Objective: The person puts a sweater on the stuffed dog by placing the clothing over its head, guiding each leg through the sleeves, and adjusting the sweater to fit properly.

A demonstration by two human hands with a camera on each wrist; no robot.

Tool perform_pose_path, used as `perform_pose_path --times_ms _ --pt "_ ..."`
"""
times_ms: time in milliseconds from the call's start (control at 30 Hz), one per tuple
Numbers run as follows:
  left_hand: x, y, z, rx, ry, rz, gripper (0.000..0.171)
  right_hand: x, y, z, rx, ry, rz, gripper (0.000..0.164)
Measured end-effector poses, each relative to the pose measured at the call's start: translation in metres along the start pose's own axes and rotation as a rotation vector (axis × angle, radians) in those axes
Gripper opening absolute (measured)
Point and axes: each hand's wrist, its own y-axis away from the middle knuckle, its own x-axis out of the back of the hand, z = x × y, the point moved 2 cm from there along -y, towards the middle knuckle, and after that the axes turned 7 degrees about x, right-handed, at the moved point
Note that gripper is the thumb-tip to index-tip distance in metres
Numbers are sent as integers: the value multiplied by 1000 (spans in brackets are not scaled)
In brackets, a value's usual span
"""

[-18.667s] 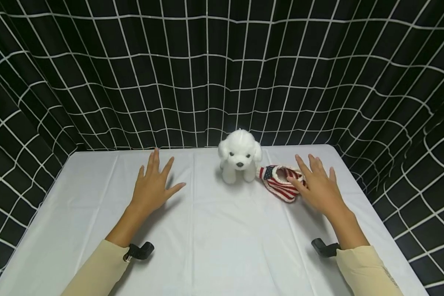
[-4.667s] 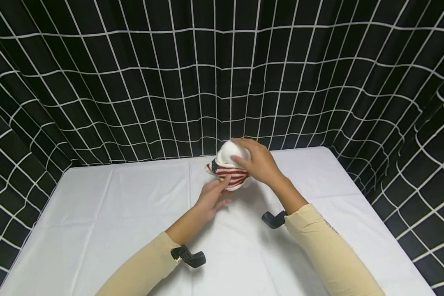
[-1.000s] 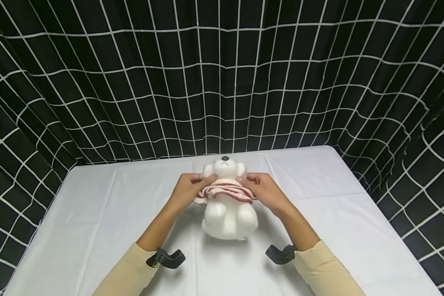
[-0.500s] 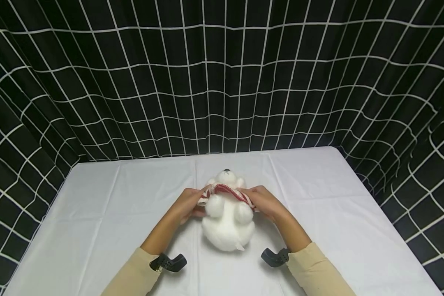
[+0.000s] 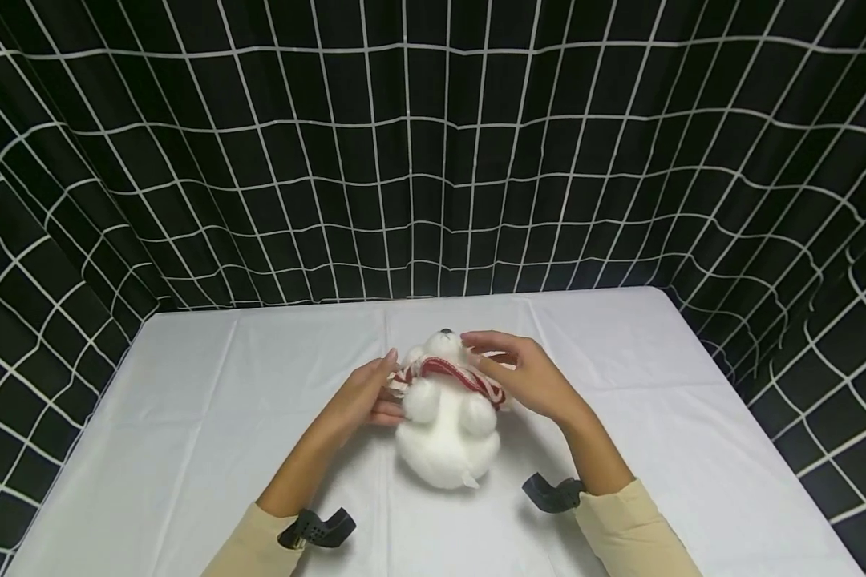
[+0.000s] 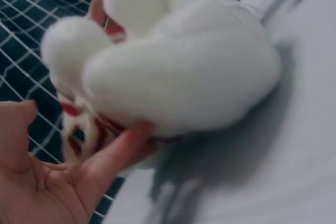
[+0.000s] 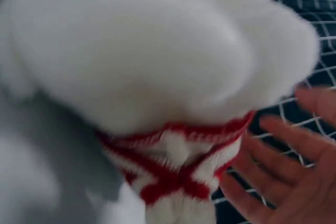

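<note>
A white plush dog (image 5: 443,453) lies on its back on the table, rear toward me and dark nose at the far end. A red-and-white striped knit sweater (image 5: 443,367) is bunched around its neck and chest; in the right wrist view, part of the sweater (image 7: 178,177) hangs off the dog's side. My left hand (image 5: 364,397) is beside the dog's left side in the head view, fingertips against its body, thumb raised. My right hand (image 5: 523,373) is spread at the opposite side near the head, with nothing gripped. The left wrist view shows a small cuff opening (image 6: 79,136) beside my left fingers.
A white cloth (image 5: 260,449) with fold creases covers the table. Black curtain (image 5: 433,160) with a white grid hangs behind and at both sides. Black wrist mounts (image 5: 317,529) are strapped at both sleeves.
Earlier the dog stood upright with the sweater lying beside it; the sweater is now on the dog, which lies on its back. Since half a second ago, both hands have let go of the sweater's edges.
</note>
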Motion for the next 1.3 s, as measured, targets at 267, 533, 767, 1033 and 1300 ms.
perform_pose_path --times_ms 267,533,767,1033,1300 --pt "-2 24 17 -136 -438 207 45 -15 6 -10 39 -32 -213 50" --pt "-17 37 25 -353 -842 462 30 -14 9 -10 13 15 -199 60" --pt "-27 25 15 -445 -762 469 19 -16 11 -15 44 63 -181 70" --pt "-34 26 11 -588 -690 389 8 -38 4 -19 183 184 -141 100" --pt "-27 39 27 -603 -783 353 6 -41 3 -15 70 25 -65 103"
